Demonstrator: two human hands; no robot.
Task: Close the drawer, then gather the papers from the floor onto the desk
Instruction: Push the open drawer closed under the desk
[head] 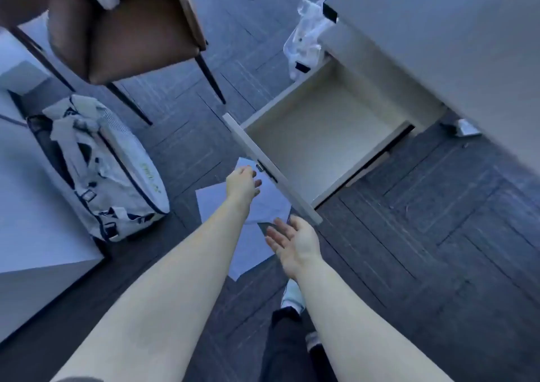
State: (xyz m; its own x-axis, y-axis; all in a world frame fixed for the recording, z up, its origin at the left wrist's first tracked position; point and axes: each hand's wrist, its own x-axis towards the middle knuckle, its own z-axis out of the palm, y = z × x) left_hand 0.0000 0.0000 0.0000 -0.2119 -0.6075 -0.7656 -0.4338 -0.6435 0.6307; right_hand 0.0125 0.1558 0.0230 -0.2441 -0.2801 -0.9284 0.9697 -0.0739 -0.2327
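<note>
The white drawer [315,136] stands pulled far out of the desk [438,31] and is empty inside. Its front panel [263,159] runs diagonally across the middle, with a small metal handle at its centre. My left hand [242,184] is stretched out just short of that handle, fingers loosely apart, holding nothing. My right hand [295,241] hovers open, palm turned up, near the lower end of the front panel. White papers [248,244] lie scattered on the dark floor under both hands, partly hidden by my left forearm.
A brown chair [125,31] with dark legs stands at the top left. A white and navy bag [111,171] lies on the floor at the left, beside a white surface [29,212]. A clear plastic bag [306,36] rests by the desk corner. My foot [292,297] is below.
</note>
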